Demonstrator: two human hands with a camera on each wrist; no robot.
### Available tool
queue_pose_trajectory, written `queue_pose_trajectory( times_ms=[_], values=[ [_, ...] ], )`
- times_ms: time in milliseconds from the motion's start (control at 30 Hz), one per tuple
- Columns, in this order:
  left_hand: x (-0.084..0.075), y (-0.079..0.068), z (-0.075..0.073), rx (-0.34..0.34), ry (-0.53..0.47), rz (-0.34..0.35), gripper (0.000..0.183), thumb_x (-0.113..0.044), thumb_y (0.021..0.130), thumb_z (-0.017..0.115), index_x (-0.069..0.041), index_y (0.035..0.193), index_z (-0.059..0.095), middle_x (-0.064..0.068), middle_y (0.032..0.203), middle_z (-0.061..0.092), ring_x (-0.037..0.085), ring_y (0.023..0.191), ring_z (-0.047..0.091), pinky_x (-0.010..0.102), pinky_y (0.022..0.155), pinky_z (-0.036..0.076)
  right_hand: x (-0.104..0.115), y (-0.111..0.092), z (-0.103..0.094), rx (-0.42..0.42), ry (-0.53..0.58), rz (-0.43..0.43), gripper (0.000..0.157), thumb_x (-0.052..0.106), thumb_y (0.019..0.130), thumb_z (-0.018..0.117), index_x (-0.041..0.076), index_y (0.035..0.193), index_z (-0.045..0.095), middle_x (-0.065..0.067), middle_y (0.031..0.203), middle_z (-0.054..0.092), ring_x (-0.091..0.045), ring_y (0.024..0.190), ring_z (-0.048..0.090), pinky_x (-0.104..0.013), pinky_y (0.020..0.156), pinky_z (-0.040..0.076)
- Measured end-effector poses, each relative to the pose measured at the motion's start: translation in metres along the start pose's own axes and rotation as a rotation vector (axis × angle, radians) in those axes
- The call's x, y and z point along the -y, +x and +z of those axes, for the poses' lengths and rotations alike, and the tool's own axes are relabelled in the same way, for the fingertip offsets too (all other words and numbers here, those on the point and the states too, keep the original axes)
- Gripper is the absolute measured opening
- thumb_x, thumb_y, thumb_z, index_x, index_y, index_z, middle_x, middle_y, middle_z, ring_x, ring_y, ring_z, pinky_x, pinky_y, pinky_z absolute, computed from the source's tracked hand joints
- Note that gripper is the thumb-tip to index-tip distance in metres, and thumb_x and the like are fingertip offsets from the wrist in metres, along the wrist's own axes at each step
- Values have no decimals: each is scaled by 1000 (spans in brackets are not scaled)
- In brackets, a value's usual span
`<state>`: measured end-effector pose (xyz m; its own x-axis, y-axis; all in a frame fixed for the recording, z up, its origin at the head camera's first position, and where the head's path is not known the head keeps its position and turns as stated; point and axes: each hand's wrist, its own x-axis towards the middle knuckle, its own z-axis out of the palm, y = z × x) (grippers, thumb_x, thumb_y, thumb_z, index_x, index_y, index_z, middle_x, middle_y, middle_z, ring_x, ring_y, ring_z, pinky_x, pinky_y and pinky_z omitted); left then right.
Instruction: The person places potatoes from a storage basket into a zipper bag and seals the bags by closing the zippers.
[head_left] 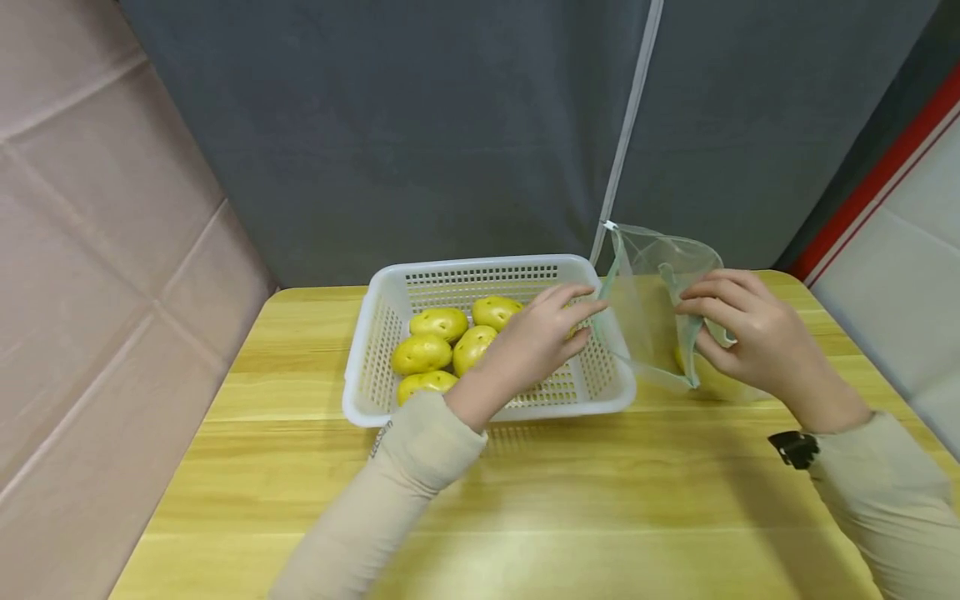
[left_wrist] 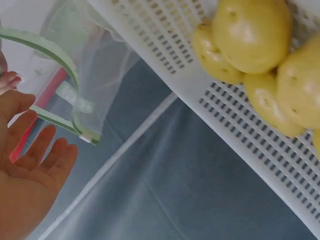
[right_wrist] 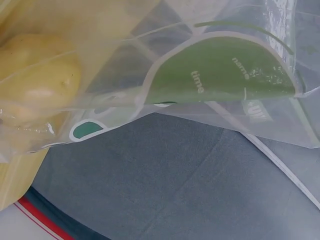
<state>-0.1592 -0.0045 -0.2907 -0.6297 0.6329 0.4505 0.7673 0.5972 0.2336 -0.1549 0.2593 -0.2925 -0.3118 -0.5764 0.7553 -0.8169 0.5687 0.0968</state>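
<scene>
A clear zip bag [head_left: 643, 321] with green seal strips stands with its mouth spread at the right of the table. My right hand [head_left: 757, 337] pinches its rim between thumb and fingers. Inside the bag lies a yellow potato [right_wrist: 40, 82], seen through the plastic in the right wrist view. My left hand [head_left: 542, 332] hovers above the right part of a white plastic basket [head_left: 480, 266], fingers loosely spread and holding nothing, close to the bag's left edge. Several potatoes [head_left: 422, 354] lie in the basket; my left hand and forearm hide some of it. The right wrist view does not show my right fingers.
The wooden table [head_left: 570, 500] extends in front of the basket. Behind it hangs a dark grey curtain [head_left: 420, 125] with a pale seam. A pinkish padded wall [head_left: 97, 250] is at the left, and a white panel with a red band [head_left: 885, 175] at the right.
</scene>
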Motion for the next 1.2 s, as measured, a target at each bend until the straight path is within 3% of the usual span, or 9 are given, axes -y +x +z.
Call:
queue_pose_trajectory(
  times_ms=[367,1200],
  values=[
    [27,-21,-12,118,47,-112,38,-13,91,62,-11,129,59,11,136,55,29,126,52,39,102,49,-1,-1,0,2,33,-23,42,23,97,39,-4,85,68,-21,89,65,-37,91,54,-9,111,25],
    [74,-79,-45,228,106,-333,42,-16,90,64,-7,131,57,15,138,53,33,128,50,48,103,47,2,-3,1,-6,38,-22,40,23,97,40,-3,84,68,-20,88,65,-37,91,54,-10,112,26]
  ],
)
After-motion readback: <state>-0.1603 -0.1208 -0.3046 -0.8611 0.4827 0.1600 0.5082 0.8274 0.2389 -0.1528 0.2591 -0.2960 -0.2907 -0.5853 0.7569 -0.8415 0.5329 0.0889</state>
